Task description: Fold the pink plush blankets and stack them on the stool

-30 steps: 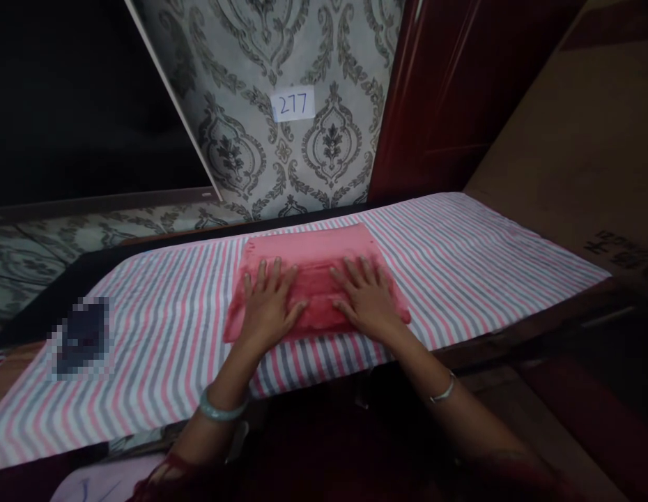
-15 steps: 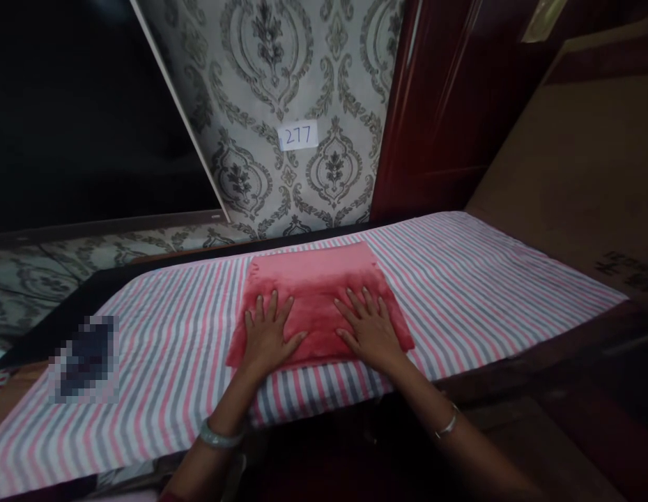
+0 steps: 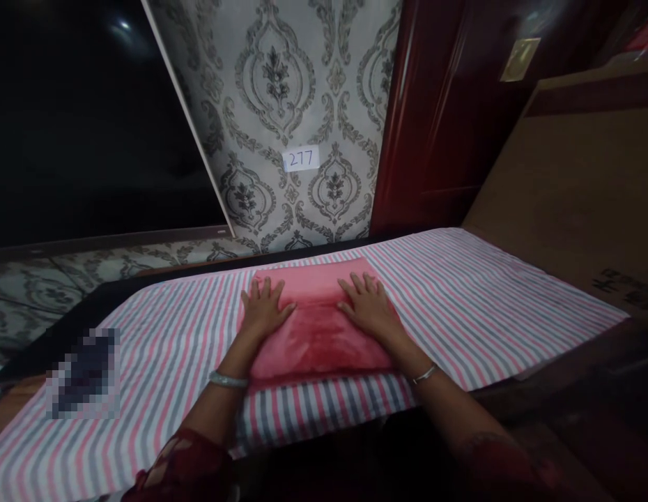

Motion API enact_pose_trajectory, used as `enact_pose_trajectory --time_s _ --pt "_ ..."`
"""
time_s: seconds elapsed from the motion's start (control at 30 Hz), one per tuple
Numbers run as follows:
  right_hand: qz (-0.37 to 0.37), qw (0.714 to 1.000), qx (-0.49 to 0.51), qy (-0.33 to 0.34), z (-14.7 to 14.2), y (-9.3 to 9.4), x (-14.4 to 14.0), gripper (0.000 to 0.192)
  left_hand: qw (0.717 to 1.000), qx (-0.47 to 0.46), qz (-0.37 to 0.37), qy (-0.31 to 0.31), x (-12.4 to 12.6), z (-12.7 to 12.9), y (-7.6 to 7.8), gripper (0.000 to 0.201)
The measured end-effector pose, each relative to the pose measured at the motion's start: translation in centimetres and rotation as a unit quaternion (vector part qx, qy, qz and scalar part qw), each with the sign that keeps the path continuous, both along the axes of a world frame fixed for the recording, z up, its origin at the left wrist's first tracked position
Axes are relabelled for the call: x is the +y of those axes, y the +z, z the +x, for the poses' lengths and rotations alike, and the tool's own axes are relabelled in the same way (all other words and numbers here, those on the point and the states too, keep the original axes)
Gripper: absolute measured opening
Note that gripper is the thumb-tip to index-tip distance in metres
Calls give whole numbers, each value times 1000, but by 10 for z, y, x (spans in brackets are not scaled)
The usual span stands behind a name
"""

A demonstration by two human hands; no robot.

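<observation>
A plush-looking pink-red cloth [image 3: 318, 341], folded into a rough rectangle, lies on a striped sheet [image 3: 172, 348]. My left hand [image 3: 262, 310] rests flat on its left side, fingers spread toward the far edge. On the right side, my right hand [image 3: 370, 307] lies likewise, palm down with fingers apart. Neither hand grips the cloth. Lighter and darker patches show in its pile between my arms, and its near edge lies close to the front of the table.
A black screen [image 3: 94, 125] stands at the back left. Behind the table are a patterned wall with a paper marked 277 [image 3: 302, 159] and a dark red door [image 3: 433, 125]. A large cardboard box [image 3: 580, 181] stands at the right. A blurred dark patch [image 3: 86, 373] lies left.
Both hands have slid forward over the cloth toward its far edge. The cloth's near part has turned from darker red to lighter pink in places. The camera view has tilted up slightly.
</observation>
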State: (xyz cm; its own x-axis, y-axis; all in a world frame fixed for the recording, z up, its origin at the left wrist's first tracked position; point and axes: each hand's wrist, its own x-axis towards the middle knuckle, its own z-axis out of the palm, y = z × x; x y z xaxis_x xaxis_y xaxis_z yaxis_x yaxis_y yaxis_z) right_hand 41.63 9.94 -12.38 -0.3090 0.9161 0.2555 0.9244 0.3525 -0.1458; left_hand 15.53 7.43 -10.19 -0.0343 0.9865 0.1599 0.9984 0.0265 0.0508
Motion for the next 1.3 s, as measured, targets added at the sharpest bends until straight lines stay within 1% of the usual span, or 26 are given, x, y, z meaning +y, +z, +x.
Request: enact_pose_trajectory --time_s 0.1,0.17,0.2,0.27,0.37,0.43,0.47,0.5,0.53,0.57,0.6,0.63,0.67,0.73,0.77,0.8,0.87,0.93,0.97,1.03,1.1,1.13,1.17,1.2,1.23,1.3 --pt "8 1000 4 -2 3 -22 1 63 1000 -24 -11 16 0 -9 -21 73" --pt "21 1000 8 -2 5 -30 0 63 999 -34 -7 10 -1 -13 -30 74" --pt "25 1000 8 -3 6 -32 0 63 999 -38 -7 8 -1 -14 -31 74" --pt "27 1000 4 -3 6 -33 0 62 999 -51 -14 6 1 -16 -29 74" --pt "25 1000 -2 -3 6 -30 3 62 997 -61 -35 10 1 -15 -17 74" --pt "9 1000 -5 -4 6 -25 4 62 999 -50 -17 6 -11 -10 -10 70" --pt "-3 1000 -6 -4 6 -21 3 62 999 -41 7 -9 -21 -6 -8 66" --pt "-13 1000 -5 1 5 -16 2 61 998 -34 36 -39 -34 -2 -8 61" --pt "-19 1000 -3 16 4 -11 -1 59 994 -28 65 -80 -49 4 -10 57" --pt "-21 999 1 43 1 -6 -5 56 987 -26 82 -138 -65 11 -15 55" --pt "-20 996 7 87 -2 -1 -10 53 975 -25 91 -203 -81 18 -22 55" --pt "-19 989 13 146 -7 2 -15 51 962 -20 100 -254 -95 25 -31 56" --pt "-22 977 18 212 -12 4 -21 48 954 -16 109 -278 -106 32 -40 58" --pt "-39 943 18 329 -24 4 -28 46 949 -12 136 -283 -121 42 -60 60" --pt "-47 929 11 367 -29 2 -28 46 950 -12 151 -273 -125 46 -69 60" --pt "-51 919 -1 391 -34 1 -24 46 951 -12 165 -263 -127 48 -77 60" --pt "-43 916 -31 398 -39 -2 -7 51 950 -12 187 -249 -127 52 -87 60" --pt "-26 930 -60 361 -39 0 23 56 950 -13 195 -245 -126 53 -92 62" --pt "-23 942 -71 326 -37 4 39 56 950 -14 195 -244 -126 53 -93 63" --pt "-45 970 -82 224 -34 13 70 55 951 -16 191 -244 -127 54 -92 64" --pt "-73 986 -82 124 -34 24 88 56 951 -19 185 -247 -130 54 -87 65" --pt "-76 989 -80 101 -37 28 90 56 951 -22 181 -251 -131 53 -83 65" --pt "-72 989 -78 105 -43 32 87 56 950 -27 182 -254 -132 51 -78 64" --pt "-64 985 -75 138 -50 34 80 56 948 -34 190 -252 -132 48 -74 62" --pt "-58 977 -73 192 -59 34 69 55 948 -41 204 -242 -133 43 -69 60" --pt "-59 942 -69 322 -79 30 42 53 950 -46 236 -200 -133 32 -62 54"
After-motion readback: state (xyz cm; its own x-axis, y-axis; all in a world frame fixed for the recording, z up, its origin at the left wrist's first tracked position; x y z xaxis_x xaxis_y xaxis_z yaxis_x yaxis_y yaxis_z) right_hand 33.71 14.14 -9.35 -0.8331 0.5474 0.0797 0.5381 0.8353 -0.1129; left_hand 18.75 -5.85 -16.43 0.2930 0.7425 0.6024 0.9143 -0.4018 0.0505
